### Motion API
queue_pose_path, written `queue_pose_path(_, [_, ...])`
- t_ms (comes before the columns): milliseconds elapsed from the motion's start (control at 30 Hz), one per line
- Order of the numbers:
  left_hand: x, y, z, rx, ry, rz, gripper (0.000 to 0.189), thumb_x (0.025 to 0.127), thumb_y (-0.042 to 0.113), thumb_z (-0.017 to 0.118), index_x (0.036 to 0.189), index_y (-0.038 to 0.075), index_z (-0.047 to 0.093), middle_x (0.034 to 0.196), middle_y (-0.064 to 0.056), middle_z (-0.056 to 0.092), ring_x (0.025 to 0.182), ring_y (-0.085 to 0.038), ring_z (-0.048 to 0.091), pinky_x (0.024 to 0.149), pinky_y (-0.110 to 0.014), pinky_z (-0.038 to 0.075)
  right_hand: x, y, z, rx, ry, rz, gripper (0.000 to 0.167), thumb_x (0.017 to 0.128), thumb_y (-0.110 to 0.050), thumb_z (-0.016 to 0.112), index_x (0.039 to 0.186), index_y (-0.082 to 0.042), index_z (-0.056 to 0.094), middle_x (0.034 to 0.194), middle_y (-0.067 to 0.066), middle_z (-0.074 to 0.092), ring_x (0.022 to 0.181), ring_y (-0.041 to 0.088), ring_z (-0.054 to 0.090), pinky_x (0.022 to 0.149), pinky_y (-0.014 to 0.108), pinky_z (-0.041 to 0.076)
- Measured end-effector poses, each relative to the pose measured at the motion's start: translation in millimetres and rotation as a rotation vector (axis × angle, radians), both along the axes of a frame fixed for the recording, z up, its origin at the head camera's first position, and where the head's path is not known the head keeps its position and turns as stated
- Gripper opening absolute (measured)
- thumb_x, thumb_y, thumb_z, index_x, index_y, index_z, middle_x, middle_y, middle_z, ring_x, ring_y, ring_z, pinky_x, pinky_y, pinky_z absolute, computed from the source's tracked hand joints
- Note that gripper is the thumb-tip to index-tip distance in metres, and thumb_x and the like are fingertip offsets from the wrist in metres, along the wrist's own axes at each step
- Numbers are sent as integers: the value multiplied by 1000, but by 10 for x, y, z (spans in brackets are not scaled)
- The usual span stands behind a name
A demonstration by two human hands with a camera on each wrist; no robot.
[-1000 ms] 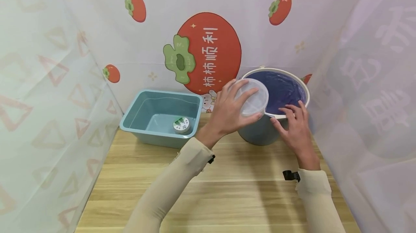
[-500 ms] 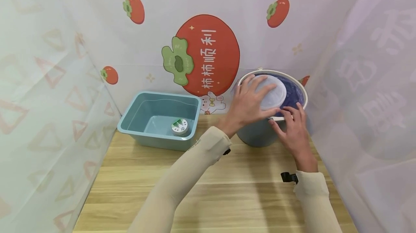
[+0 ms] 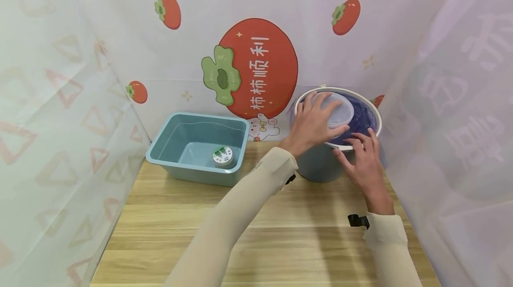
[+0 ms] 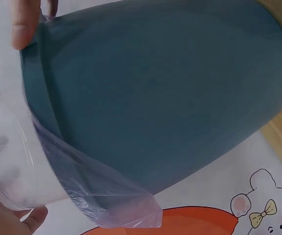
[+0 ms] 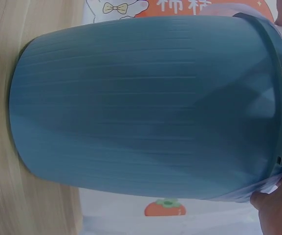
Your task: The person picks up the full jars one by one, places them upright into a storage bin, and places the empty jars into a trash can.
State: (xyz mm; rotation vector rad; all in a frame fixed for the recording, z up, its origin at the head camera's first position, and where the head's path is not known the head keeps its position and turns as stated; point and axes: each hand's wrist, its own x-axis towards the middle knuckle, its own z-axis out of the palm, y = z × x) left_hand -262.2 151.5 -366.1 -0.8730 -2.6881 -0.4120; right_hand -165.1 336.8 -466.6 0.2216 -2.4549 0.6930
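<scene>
My left hand (image 3: 310, 124) grips a clear round plastic container (image 3: 342, 111) by its sides, base facing up, at the opening of a blue-grey trash bin (image 3: 320, 167). The left wrist view shows the same container (image 4: 13, 161) beside the bin's lip, fingers on both sides of it. A purple plastic bag (image 3: 362, 115) lines the bin and folds out over its edge under a white rim ring (image 3: 374, 109). My right hand (image 3: 366, 164) holds the front right of the rim, fingers over the top and thumb outside.
A blue rectangular basin (image 3: 196, 169) stands at the left with a round white tin (image 3: 222, 156) with a green pattern inside. Both sit on a wooden table (image 3: 280, 242). A white cloth with persimmon prints (image 3: 256, 69) hangs behind, and cloth walls flank both sides.
My left hand has carried the container rightward from the bin's left rim to over its opening, then slightly lower. My right hand has stayed at the rim.
</scene>
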Motion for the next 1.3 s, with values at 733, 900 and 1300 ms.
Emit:
queue_pose_path(733, [-104,-44,-312,-48,-31,-10,52,111,52,55,160,35,54,175,1,38,161,-26,33,124,-44,42,13,-52,2,3,25,-4,88,104,-78,45,125,5,66,145,34,53,161,55,22,134,68,15])
queue_pose_path(900, [-93,-95,-347,-44,-37,-27,50,112,49,53,160,35,53,175,0,38,162,-27,32,127,-46,39,15,-52,0,9,32,-4,91,104,-80,43,125,5,66,145,34,53,160,56,23,134,68,15])
queue_pose_path(1300, [-42,-182,-406,-24,-19,-53,49,112,49,54,159,35,55,172,0,42,162,-29,33,128,-52,37,30,-36,18,5,4,-5,77,106,-70,53,128,3,66,147,33,52,163,53,20,133,69,15])
